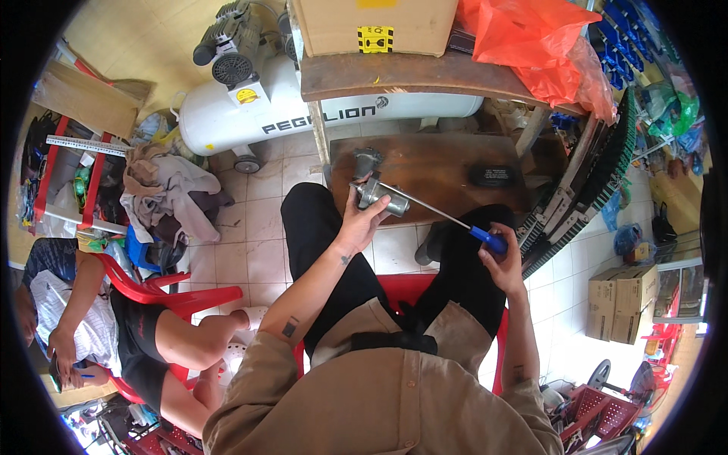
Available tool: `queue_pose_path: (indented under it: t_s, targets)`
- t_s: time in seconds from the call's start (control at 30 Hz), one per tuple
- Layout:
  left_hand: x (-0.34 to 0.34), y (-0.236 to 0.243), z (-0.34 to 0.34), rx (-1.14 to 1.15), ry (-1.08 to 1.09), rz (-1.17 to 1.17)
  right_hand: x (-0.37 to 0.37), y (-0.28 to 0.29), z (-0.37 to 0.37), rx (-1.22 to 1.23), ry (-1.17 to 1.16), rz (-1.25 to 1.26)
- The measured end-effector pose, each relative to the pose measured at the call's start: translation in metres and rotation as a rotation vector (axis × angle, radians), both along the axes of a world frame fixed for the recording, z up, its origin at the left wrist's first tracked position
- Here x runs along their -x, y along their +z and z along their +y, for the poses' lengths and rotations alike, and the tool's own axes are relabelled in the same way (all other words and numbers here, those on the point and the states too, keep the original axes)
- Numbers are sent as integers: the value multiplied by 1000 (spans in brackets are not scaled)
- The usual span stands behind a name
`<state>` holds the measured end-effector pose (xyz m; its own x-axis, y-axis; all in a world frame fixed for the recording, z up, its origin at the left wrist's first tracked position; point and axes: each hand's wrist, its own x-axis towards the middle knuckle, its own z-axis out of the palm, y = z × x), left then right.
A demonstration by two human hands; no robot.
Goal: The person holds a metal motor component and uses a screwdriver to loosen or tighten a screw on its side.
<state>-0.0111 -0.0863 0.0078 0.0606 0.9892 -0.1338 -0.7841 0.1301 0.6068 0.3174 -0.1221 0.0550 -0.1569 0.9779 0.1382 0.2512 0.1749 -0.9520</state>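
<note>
My left hand [362, 222] is closed around a silver-grey metal motor-like part [396, 202] with a rounded cylindrical body, held above my lap. In my right hand [505, 265] is a screwdriver [489, 240] with a blue handle, gripped with the fingers wrapped round it. Its long thin shaft slants up and left, and the tip reaches the metal part's upper side. Just beyond that lies a darker grey metal piece [367, 160], over the low brown table [440, 163]; I cannot tell whether it is joined to the held part.
A black oval object [491, 176] rests on the table. Behind stands a white air compressor [220, 121]; a wooden shelf [409, 76] bears a cardboard box [371, 26] and a red plastic bag [523, 42]. A person [144, 334] sits at left. Cardboard boxes [622, 303] stand at right.
</note>
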Motion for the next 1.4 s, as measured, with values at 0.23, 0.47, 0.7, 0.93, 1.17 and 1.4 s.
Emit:
queue_pose_path:
  t_s: [0.23, 0.47, 0.7, 0.93, 1.17, 1.4]
  targets:
    - [-1, -3, -2, 16, -6, 13, -7, 10, 1, 237, -2, 31]
    - [1, 2, -2, 21, -16, 24, 2, 10, -1, -20, 4, -27]
    - [1, 3, -1, 12, -43, 13, -4, 15, -2, 183, -8, -32]
    - [6, -2, 0, 37, -57, 31, -1, 22, -1, 278, 15, 16]
    - [3, 2, 1, 41, -64, 47, -4, 15, -4, 213, 10, -40]
    - [4, 5, 0, 61, -60, 67, 0, 19, -6, 212, 7, 23]
